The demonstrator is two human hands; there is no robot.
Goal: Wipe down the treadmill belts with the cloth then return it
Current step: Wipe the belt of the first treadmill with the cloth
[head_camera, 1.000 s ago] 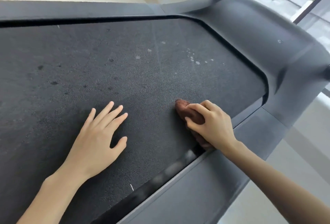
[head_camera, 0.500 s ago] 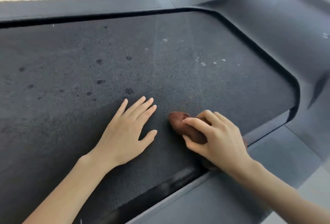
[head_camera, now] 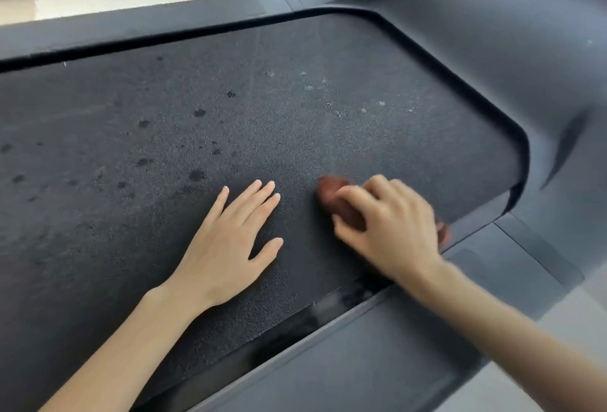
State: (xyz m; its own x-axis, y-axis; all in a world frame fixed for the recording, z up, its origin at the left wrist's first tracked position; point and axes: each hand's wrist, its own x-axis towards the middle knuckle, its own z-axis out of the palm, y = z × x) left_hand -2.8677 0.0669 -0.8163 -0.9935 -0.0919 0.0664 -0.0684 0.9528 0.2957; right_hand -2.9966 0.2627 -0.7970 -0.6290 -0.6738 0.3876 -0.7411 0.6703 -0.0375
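Cloth (head_camera: 345, 209), gripped in a ball by the right hand (head_camera: 394, 231) on the belt (head_camera: 295, 142), could skip the specks (head_camera: 341, 113) beyond its knuckles or catch the rail (head_camera: 377, 346) behind its wrist; left hand (head_camera: 226, 247) lies flat alongside.

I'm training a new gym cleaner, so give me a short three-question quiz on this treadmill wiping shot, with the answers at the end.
1. True or false: the left hand lies flat, fingers straight, on the treadmill belt.
2. Which hand grips the brown cloth? A) left B) right C) both
3. Fill in: in the picture, the dark spots on the belt lie mostly to the ___ of the pale specks.
Key: 1 true. 2 B, the right hand, its fingers curled over the cloth. 3 left.
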